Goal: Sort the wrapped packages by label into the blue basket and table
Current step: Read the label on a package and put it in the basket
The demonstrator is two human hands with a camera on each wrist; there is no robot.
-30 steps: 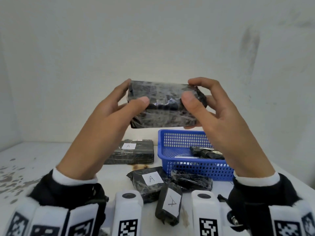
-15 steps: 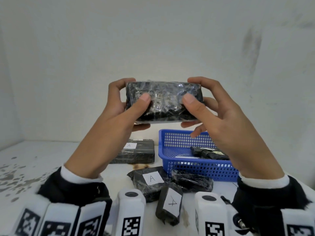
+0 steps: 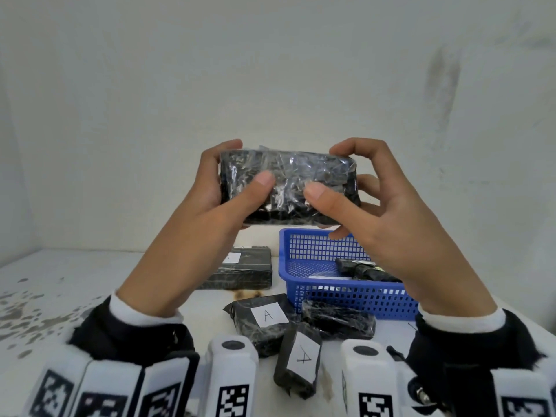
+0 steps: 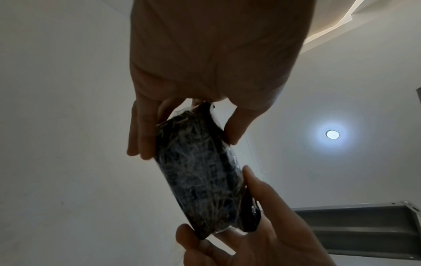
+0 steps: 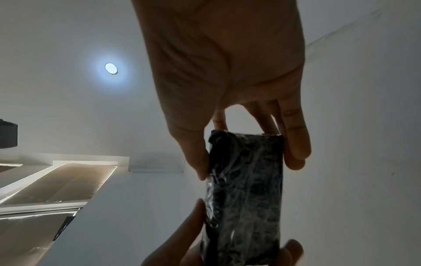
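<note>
Gripping one black wrapped package at both ends, left hand and right hand hold it above the blue basket

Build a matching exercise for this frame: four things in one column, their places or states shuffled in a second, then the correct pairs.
Things
1. held package
2. blue basket
3. small upright-labelled package
4. flat far package

Places
a. nearest the camera, between the wrist mounts
b. lying left of the basket
c. raised off the table in both hands
d. on the table, right of centre, with a dark package inside

Pairs: 1-c, 2-d, 3-a, 4-b
</note>
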